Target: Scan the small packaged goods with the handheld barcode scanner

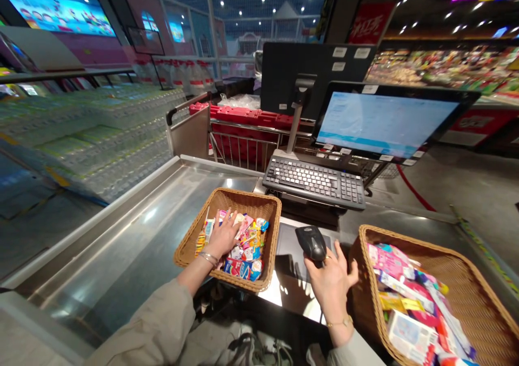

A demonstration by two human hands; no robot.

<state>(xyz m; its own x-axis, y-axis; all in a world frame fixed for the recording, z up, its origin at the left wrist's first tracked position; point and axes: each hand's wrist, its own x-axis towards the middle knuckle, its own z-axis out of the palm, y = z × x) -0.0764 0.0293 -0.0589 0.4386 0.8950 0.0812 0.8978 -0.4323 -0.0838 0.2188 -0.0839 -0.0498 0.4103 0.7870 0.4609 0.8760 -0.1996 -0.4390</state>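
Note:
My left hand [224, 238] reaches into a wicker basket [275, 236] on the metal counter. Its fingers lie spread over a heap of small, brightly coloured snack packets [247, 250], with nothing seen gripped. A black handheld barcode scanner [310, 241] is at the near end of my right hand's fingers. My right hand [332, 282] is loosely open, with two fingers stretched apart; its fingertips touch or almost touch the scanner's rear. Where the scanner's handle would be, the hand blocks the view. Beside that hand stands a second wicker basket [478, 285] holding several packets and a white box [411, 336].
A black keyboard [314, 181] and a lit monitor [385, 118] stand beyond the scanner, with a second screen's dark back [316, 77] behind. A metal shopping cart [251, 139] is past the counter [154, 220]. Stacked bottle packs [89, 133] fill the left.

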